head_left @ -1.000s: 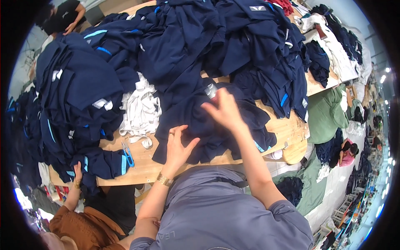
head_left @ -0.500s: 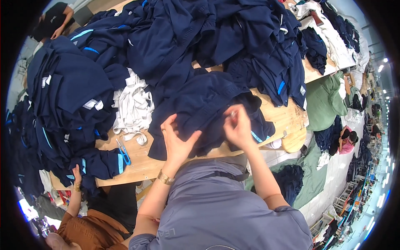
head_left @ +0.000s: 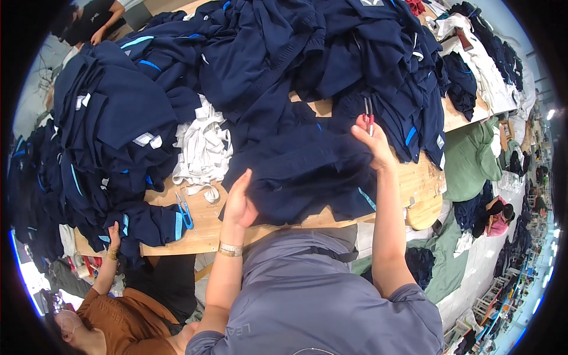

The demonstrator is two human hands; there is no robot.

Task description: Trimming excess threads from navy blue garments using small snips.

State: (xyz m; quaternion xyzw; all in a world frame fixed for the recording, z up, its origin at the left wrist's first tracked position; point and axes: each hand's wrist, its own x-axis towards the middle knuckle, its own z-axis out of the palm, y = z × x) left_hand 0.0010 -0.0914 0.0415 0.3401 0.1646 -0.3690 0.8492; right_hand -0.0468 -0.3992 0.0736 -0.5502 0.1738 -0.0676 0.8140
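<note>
Watching remotely, I see the right hand (head_left: 375, 143), gripping red-handled snips (head_left: 371, 120), now farther from the left hand (head_left: 238, 204), whose grip I cannot tell; the navy garment (head_left: 307, 171) between them on the wooden table (head_left: 417, 177) seems better spread.

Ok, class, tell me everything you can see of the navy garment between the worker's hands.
The navy garment is dark, soft-looking cloth, creased and spread over the wooden table; a ridged band crosses it, and a light blue strip shows at its lower right. The left hand meets its left side; the right hand, holding a small red-and-silver tool, meets its right. Folds hide its full shape.
</note>
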